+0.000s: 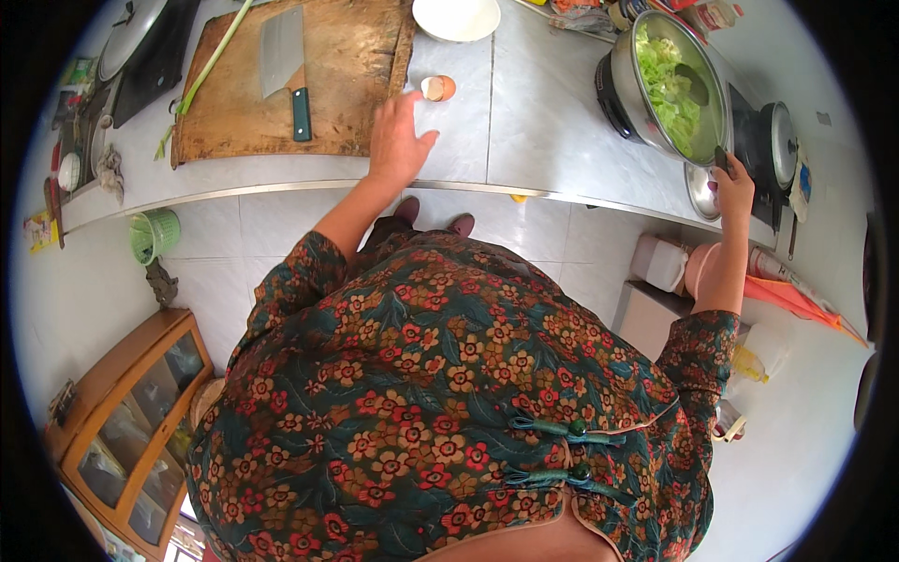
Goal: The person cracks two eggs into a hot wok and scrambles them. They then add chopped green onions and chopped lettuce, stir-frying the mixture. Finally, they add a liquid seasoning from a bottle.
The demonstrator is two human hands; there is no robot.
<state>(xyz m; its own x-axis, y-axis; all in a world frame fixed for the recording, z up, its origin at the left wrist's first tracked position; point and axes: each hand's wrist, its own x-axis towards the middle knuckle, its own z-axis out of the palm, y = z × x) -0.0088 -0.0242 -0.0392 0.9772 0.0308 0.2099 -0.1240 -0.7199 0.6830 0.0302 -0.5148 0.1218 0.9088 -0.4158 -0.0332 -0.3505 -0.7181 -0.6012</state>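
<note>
My left hand (400,140), fingers apart and holding nothing, is over the counter edge by the right side of the wooden cutting board (344,91). Just beyond its fingertips lies a cracked brown eggshell (439,88). On the board rests a cleaver (282,56) with a green handle, and a green onion stalk (214,60) lies across its left side. At the right, my right hand (733,184) grips the dark handle of a spoon or ladle (692,84), whose dark head is in the chopped leafy greens (667,105). These greens are in a metal pan (624,77). A white bowl (456,17) stands at the back.
A metal lid or bowl (702,191) sits below the pan. Farther right is a dark stove with a lidded pot (781,144). Another lidded pan (130,42) stands at the far left. The counter's front edge (491,187) runs before me; a green basket (156,234) is below, left.
</note>
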